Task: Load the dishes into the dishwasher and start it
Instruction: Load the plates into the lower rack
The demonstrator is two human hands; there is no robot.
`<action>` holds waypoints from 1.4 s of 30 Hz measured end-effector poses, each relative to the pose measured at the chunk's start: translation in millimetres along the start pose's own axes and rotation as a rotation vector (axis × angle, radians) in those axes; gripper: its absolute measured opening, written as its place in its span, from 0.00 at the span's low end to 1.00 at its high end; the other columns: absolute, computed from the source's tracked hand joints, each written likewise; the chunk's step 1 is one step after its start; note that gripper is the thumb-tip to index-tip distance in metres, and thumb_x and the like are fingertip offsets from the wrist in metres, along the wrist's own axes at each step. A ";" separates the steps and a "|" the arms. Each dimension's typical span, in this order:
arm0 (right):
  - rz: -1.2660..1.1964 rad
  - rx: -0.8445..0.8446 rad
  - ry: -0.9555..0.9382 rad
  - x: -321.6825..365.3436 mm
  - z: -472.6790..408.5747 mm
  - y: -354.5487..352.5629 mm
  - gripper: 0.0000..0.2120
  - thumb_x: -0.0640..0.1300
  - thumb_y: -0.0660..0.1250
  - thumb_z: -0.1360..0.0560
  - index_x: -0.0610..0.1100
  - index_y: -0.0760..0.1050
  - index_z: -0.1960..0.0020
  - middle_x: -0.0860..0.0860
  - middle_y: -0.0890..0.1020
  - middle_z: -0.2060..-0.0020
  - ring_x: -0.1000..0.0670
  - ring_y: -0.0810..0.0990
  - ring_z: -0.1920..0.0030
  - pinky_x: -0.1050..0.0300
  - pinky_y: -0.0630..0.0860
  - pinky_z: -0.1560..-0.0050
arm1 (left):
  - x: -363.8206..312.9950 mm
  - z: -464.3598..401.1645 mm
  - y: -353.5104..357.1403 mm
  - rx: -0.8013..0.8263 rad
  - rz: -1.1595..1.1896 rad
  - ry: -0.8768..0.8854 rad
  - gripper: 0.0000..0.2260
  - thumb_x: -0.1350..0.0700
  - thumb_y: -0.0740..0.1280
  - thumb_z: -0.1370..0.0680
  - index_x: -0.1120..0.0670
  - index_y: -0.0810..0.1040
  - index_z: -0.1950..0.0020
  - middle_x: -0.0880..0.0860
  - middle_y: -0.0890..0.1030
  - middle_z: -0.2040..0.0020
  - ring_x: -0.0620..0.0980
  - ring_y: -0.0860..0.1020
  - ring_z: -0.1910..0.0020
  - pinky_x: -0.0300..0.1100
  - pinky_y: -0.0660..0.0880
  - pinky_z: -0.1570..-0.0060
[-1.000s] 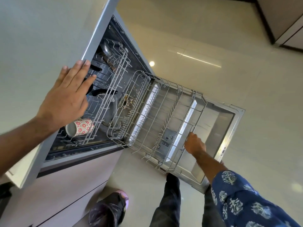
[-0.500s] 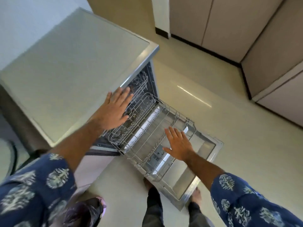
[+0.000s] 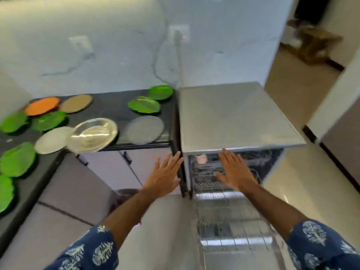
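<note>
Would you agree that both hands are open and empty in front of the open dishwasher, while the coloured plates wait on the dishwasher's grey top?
Not quite: the head view shows the green, orange and grey plates on the dark countertop, not the dishwasher's grey top. The left hand and right hand are indeed open and empty.

Wall socket (image 3: 178,33), cabinet doors (image 3: 109,168)

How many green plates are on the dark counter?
7: two at the back right, two by the orange plate, three along the left edge; others may be out of frame.
</note>
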State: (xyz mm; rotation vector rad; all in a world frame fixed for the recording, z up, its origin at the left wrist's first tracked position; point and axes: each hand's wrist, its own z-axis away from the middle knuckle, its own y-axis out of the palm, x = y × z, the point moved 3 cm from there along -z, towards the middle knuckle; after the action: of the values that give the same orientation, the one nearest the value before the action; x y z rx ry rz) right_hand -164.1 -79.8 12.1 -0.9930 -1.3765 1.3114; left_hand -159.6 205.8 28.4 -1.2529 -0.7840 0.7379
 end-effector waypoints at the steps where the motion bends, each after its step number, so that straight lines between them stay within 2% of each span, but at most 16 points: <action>1: 0.008 -0.021 -0.051 22.4 -16.2 -13.4 0.40 0.63 0.55 0.20 0.45 0.43 0.19 0.44 0.47 0.19 0.43 0.49 0.20 0.43 0.51 0.22 | 19.1 15.7 -2.6 -0.008 0.024 -0.060 0.35 0.44 0.63 0.23 0.55 0.56 0.19 0.56 0.55 0.18 0.61 0.56 0.20 0.70 0.60 0.29; 6: 0.046 -0.087 -0.269 150.3 -80.1 -41.6 0.39 0.61 0.60 0.21 0.43 0.51 0.19 0.43 0.57 0.21 0.41 0.59 0.22 0.41 0.60 0.25 | 106.0 97.9 -4.9 -0.109 0.095 -0.319 0.33 0.47 0.59 0.18 0.52 0.48 0.18 0.52 0.43 0.17 0.57 0.42 0.19 0.64 0.45 0.23; 9: 0.047 -0.108 -0.382 241.9 -109.7 -43.3 0.39 0.59 0.64 0.23 0.43 0.55 0.20 0.43 0.62 0.23 0.41 0.63 0.24 0.41 0.62 0.26 | 166.0 161.1 6.2 -0.136 0.121 -0.442 0.32 0.47 0.59 0.18 0.52 0.50 0.18 0.52 0.44 0.17 0.56 0.42 0.19 0.63 0.42 0.22; 12: 0.036 -0.103 -0.494 334.7 -134.9 -39.2 0.37 0.59 0.62 0.22 0.43 0.54 0.20 0.44 0.62 0.23 0.42 0.63 0.25 0.43 0.60 0.26 | 225.7 226.4 22.8 -0.126 0.150 -0.562 0.32 0.48 0.60 0.19 0.51 0.51 0.18 0.52 0.46 0.17 0.55 0.42 0.18 0.63 0.39 0.24; 16: 0.002 -0.061 -0.628 464.4 -157.8 -27.2 0.36 0.58 0.61 0.21 0.44 0.53 0.20 0.45 0.59 0.22 0.43 0.60 0.23 0.43 0.59 0.24 | 290.6 320.0 35.2 -0.126 0.196 -0.742 0.32 0.49 0.62 0.20 0.52 0.54 0.18 0.52 0.48 0.17 0.55 0.45 0.18 0.66 0.45 0.23; 18: -0.005 -0.057 -0.716 526.7 -160.6 -20.6 0.35 0.57 0.61 0.21 0.44 0.55 0.21 0.44 0.61 0.23 0.42 0.62 0.24 0.44 0.60 0.25 | 314.9 365.8 42.6 -0.125 0.231 -0.828 0.32 0.49 0.63 0.20 0.51 0.55 0.18 0.51 0.49 0.17 0.55 0.47 0.18 0.64 0.48 0.23; 22: -0.060 0.013 -0.848 631.7 -157.2 -6.5 0.33 0.57 0.62 0.21 0.44 0.58 0.22 0.45 0.65 0.25 0.43 0.66 0.27 0.46 0.66 0.28 | 352.7 440.5 58.9 -0.183 0.297 -0.968 0.31 0.50 0.66 0.23 0.54 0.62 0.21 0.55 0.59 0.19 0.59 0.58 0.21 0.63 0.59 0.25; 24: -0.086 0.067 -0.892 674.6 -154.3 0.8 0.31 0.54 0.64 0.22 0.45 0.61 0.23 0.46 0.67 0.27 0.43 0.68 0.29 0.46 0.68 0.31 | 366.0 462.1 67.9 -0.216 0.341 -0.998 0.30 0.50 0.64 0.21 0.55 0.61 0.21 0.56 0.59 0.20 0.59 0.58 0.21 0.59 0.59 0.25; 30: -0.221 0.333 -0.792 751.8 -172.4 39.2 0.27 0.49 0.66 0.23 0.43 0.63 0.27 0.43 0.71 0.37 0.39 0.72 0.35 0.43 0.71 0.36 | 387.9 473.7 84.5 -0.333 0.460 -1.052 0.29 0.51 0.64 0.19 0.57 0.59 0.21 0.57 0.60 0.21 0.55 0.57 0.21 0.47 0.54 0.23; 34: -0.403 0.493 -0.585 790.8 -209.1 65.4 0.23 0.45 0.67 0.23 0.37 0.64 0.34 0.37 0.73 0.37 0.36 0.73 0.35 0.46 0.71 0.37 | 411.2 468.6 90.1 -0.340 0.492 -1.049 0.29 0.51 0.63 0.19 0.56 0.58 0.20 0.56 0.60 0.21 0.53 0.58 0.21 0.47 0.55 0.22; 38: -0.536 0.592 -0.417 820.1 -238.3 90.8 0.31 0.47 0.72 0.26 0.36 0.60 0.32 0.37 0.73 0.35 0.35 0.74 0.34 0.44 0.73 0.38 | 440.5 462.6 95.9 -0.348 0.527 -1.081 0.29 0.50 0.62 0.19 0.55 0.59 0.20 0.55 0.60 0.21 0.52 0.59 0.21 0.49 0.58 0.22; 40: -0.547 0.631 -0.374 825.3 -249.9 104.3 0.28 0.48 0.71 0.28 0.38 0.61 0.37 0.36 0.75 0.38 0.34 0.78 0.40 0.42 0.77 0.42 | 455.2 461.5 96.8 -0.374 0.574 -1.120 0.29 0.46 0.59 0.21 0.55 0.62 0.22 0.55 0.63 0.22 0.52 0.61 0.22 0.51 0.60 0.23; 42: -0.600 0.712 -0.322 825.6 -262.4 112.5 0.23 0.48 0.69 0.29 0.41 0.61 0.42 0.37 0.78 0.43 0.36 0.83 0.51 0.42 0.82 0.54 | 473.3 459.4 101.1 -0.413 0.614 -1.171 0.28 0.47 0.60 0.20 0.57 0.64 0.23 0.56 0.65 0.24 0.53 0.62 0.23 0.50 0.58 0.23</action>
State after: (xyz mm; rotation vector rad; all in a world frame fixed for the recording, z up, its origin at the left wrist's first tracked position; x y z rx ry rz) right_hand -89.5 789.8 -24.3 0.1156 -1.1552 1.3551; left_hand -294.8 859.1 41.1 -1.3898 -1.5631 1.9688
